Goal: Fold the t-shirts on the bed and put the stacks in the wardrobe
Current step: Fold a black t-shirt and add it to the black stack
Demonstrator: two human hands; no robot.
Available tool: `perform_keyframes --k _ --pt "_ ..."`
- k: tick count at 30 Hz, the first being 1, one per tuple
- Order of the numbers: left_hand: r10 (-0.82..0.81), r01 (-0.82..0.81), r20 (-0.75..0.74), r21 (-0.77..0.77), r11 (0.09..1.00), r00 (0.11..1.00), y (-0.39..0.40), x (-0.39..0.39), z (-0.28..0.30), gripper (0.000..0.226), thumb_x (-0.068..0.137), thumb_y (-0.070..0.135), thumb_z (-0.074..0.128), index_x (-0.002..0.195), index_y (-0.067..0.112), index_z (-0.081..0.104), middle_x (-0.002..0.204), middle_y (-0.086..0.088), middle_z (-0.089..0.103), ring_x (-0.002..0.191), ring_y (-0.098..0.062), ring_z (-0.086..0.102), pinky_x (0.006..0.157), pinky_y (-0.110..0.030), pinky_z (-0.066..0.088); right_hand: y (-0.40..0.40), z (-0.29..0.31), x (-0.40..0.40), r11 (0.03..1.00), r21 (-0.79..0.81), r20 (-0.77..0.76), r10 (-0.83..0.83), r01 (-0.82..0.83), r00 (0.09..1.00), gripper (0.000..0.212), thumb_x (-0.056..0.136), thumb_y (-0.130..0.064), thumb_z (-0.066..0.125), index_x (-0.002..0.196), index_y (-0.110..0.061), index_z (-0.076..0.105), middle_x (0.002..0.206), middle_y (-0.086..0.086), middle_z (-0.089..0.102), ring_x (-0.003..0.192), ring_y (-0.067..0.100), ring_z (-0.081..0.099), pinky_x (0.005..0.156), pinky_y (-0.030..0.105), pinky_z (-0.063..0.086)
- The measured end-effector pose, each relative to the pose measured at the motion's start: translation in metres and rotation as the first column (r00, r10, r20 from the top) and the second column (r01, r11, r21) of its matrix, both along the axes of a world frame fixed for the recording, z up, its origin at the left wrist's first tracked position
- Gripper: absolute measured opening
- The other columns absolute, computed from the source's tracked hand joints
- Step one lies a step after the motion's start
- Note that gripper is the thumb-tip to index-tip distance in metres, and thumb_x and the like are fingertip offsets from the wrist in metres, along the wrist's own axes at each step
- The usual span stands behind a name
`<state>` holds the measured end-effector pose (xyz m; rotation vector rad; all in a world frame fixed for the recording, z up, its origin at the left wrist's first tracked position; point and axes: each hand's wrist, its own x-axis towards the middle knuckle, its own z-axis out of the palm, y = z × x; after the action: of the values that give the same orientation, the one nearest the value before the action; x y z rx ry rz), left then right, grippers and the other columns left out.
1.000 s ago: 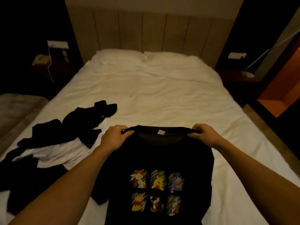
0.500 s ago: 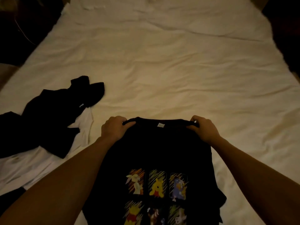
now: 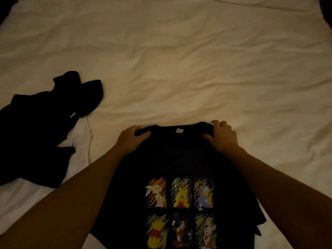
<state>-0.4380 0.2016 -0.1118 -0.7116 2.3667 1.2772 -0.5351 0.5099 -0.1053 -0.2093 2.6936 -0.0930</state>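
Left hand [image 3: 132, 139] and right hand [image 3: 221, 136] pinch the black printed t-shirt [image 3: 179, 168] at its shoulders, fingers curled over the collar edge, shirt on the bed [image 3: 179, 69]. Risk: uneven pull skews the fold; sleeve bunched below right fingers.

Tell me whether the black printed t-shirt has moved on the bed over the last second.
Cannot tell: the camera tilted down. Measured against the dark clothes pile, the black printed t-shirt sits about where it did.
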Motion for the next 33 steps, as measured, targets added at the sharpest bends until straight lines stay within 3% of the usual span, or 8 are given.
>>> perform_keyframes --k 3,7,12,18,22,25,30,33 --pt "0.053 -0.054 0.019 0.023 0.998 0.998 -0.011 0.01 -0.002 0.033 0.092 0.047 0.064 0.113 0.021 0.061 0.107 0.001 0.061 0.097 -0.019 0.059 0.081 -0.027 0.042 -0.014 0.006 0.027 0.992 0.116 -0.175 0.078 -0.058 0.981 0.059 0.093 -0.042 0.059 0.137 -0.007 0.043 0.131 0.021 0.046 0.118 0.04 0.045 0.095 0.047 0.039" --pt "0.016 -0.028 0.125 0.094 0.995 0.992 -0.034 0.052 -0.006 0.035 0.089 0.054 0.064 0.107 0.024 0.065 0.102 0.007 0.065 0.095 -0.014 0.063 0.073 -0.022 0.046 -0.058 0.008 0.091 0.998 0.007 -0.282 0.055 -0.056 0.958 0.04 0.084 -0.03 0.071 0.111 -0.003 0.059 0.107 0.023 0.056 0.096 0.041 0.053 0.076 0.045 0.046" --pt "-0.051 -0.019 0.258 0.261 0.965 0.965 -0.071 0.097 -0.006 0.051 0.076 0.059 0.074 0.109 0.021 0.067 0.105 0.001 0.071 0.093 -0.016 0.068 0.081 -0.026 0.054 -0.126 0.017 0.175 0.94 -0.34 0.209 0.048 0.026 0.977 0.029 0.1 -0.04 0.048 0.108 -0.013 0.054 0.105 0.008 0.058 0.093 0.027 0.06 0.072 0.035 0.047" --pt "-0.091 -0.041 0.363 0.34 0.939 0.927 -0.09 0.169 -0.015 0.057 0.071 0.051 0.082 0.116 0.019 0.066 0.111 0.003 0.069 0.1 -0.014 0.065 0.088 -0.024 0.051 -0.178 0.0 0.281 0.888 -0.194 0.6 -0.229 0.418 0.766 0.049 0.096 -0.052 0.049 0.125 -0.013 0.052 0.112 0.007 0.063 0.103 0.027 0.063 0.082 0.034 0.052" --pt "-0.078 -0.009 0.273 0.304 0.953 0.959 -0.1 0.201 -0.019 0.029 0.093 0.025 0.068 0.119 0.012 0.066 0.115 -0.005 0.068 0.103 -0.018 0.064 0.088 -0.024 0.049 -0.202 -0.008 0.319 0.66 -0.112 0.649 -0.517 0.743 0.558 0.054 0.097 -0.043 0.054 0.135 -0.005 0.042 0.123 0.013 0.059 0.109 0.029 0.061 0.082 0.032 0.051" --pt "0.0 -0.061 0.193 0.31 0.949 0.981 -0.108 0.199 -0.005 0.012 0.097 0.022 0.061 0.1 0.013 0.068 0.095 -0.006 0.07 0.088 -0.02 0.066 0.073 -0.024 0.051 -0.218 -0.01 0.328 0.566 -0.123 0.662 -0.566 0.815 0.492 0.051 0.098 -0.036 0.054 0.138 -0.007 0.042 0.123 0.013 0.059 0.103 0.027 0.06 0.08 0.033 0.051" --pt "0.106 -0.115 0.057 0.183 0.976 0.993 -0.15 0.169 0.029 0.014 0.095 0.018 0.063 0.083 0.012 0.066 0.079 -0.006 0.065 0.073 -0.019 0.062 0.06 -0.025 0.046 -0.253 0.003 0.319 0.686 -0.159 0.646 -0.472 0.71 0.6 0.054 0.096 -0.046 0.053 0.135 -0.011 0.043 0.13 0.013 0.056 0.116 0.031 0.058 0.097 0.043 0.05" --pt "0.143 -0.142 -0.01 0.067 0.988 0.99 -0.179 0.159 0.038 0.011 0.091 0.022 0.07 0.087 0.012 0.069 0.083 -0.004 0.067 0.078 -0.019 0.063 0.069 -0.029 0.05 -0.283 0.007 0.313 0.717 -0.237 0.678 -0.361 0.655 0.64 0.056 0.091 -0.055 0.055 0.126 -0.013 0.051 0.121 0.01 0.062 0.106 0.029 0.064 0.092 0.043 0.054"
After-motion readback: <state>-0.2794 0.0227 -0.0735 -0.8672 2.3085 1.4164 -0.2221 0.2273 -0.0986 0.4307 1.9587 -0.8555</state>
